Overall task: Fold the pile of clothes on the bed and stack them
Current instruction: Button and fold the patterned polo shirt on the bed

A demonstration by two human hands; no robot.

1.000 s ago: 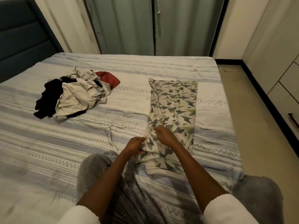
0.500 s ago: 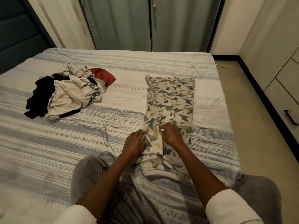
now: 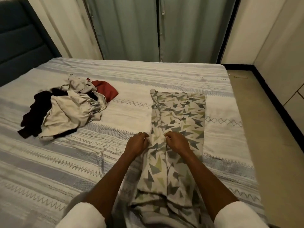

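A long cream garment with grey and green triangles point(image 3: 179, 117) lies lengthwise on the striped bed point(image 3: 148, 74), right of centre. My left hand point(image 3: 137, 143) grips its left edge with curled fingers. My right hand point(image 3: 176, 142) pinches a fold of the same cloth close beside it. A loose pile of clothes point(image 3: 65, 112) sits at the left: beige pieces, a black piece point(image 3: 34, 116) and a dark red piece point(image 3: 106, 89).
A dark padded headboard point(image 3: 19, 43) stands at the far left. Grey-green curtains point(image 3: 139, 28) hang behind the bed. Bare floor point(image 3: 263, 120) runs along the bed's right side, with pale cabinets point(image 3: 286, 55) beyond. My knees rest on the bed's near edge.
Both hands slid further up the patterned garment and now stand a little apart, with a raised fold of cloth between them. The view tilted down slightly.
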